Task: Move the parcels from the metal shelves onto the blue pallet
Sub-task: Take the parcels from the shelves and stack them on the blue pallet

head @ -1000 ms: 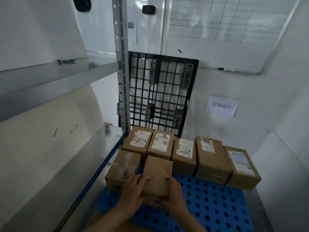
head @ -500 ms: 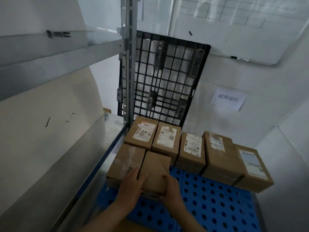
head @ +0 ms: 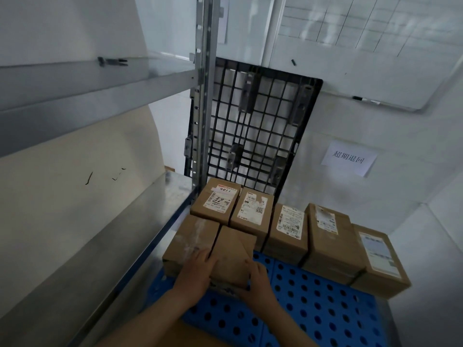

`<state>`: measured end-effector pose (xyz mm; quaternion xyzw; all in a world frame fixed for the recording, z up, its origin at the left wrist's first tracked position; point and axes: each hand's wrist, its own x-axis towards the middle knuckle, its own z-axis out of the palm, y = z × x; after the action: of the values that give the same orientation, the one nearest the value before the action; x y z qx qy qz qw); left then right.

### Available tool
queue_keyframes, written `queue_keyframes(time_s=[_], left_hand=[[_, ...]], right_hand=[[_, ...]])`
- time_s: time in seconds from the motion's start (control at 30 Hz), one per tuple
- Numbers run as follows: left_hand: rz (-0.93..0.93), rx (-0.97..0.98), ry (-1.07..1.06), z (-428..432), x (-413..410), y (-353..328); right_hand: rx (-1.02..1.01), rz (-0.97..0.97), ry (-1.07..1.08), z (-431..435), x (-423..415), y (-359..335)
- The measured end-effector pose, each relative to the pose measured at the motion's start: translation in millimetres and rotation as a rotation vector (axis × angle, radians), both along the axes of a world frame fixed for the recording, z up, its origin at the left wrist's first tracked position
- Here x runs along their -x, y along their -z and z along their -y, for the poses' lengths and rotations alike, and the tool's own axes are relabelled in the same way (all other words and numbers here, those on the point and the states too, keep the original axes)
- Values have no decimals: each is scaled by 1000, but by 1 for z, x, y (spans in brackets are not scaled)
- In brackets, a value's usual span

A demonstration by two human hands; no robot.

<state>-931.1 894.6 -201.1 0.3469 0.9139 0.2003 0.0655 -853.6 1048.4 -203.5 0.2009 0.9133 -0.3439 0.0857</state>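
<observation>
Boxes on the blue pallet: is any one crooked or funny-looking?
Yes. The plain parcel held by the left hand and right hand sits askew beside its taped neighbour, whose tape looks scuffed and whitish.

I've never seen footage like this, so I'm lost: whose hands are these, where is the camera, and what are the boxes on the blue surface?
There is no machine here: a person works with bare hands, and the single picture comes from a camera worn on their head, looking forward and down. The left hand and right hand grip a plain parcel by its sides, low at the blue pallet, right beside a taped parcel. Behind them five labelled parcels stand in a row on the pallet. The metal shelves are on the left, and a black pallet stands against the wall behind.
</observation>
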Motion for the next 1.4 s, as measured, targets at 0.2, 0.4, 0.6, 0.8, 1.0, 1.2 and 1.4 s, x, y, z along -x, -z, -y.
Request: queue_keyframes(time_s=[0.2, 0.4, 0.6, 0.8, 1.0, 1.2, 1.4], left_hand=[[20, -74, -113, 10, -22, -26], [-10, -134, -318, 44, -66, -58], [-81, -143, -569, 104, -116, -87], [-209, -199, -790, 187, -174, -111], [-307, -243, -1047, 273, -221, -122], [-140, -415, -1261, 343, -241, -121], [-12, -581, -1141, 377, -240, -113]], right_hand=[[-87, -107, -100, -6, -18, -32], [-160, -212, -317, 7, -32, -67], [-234, -360, -504, 65, -33, -93], [56, -339, -758, 153, -39, -102], [69, -426, -965, 251, -50, -111], [71, -336, -1034, 336, -55, -122], [178, -355, -1071, 388, -65, -128]])
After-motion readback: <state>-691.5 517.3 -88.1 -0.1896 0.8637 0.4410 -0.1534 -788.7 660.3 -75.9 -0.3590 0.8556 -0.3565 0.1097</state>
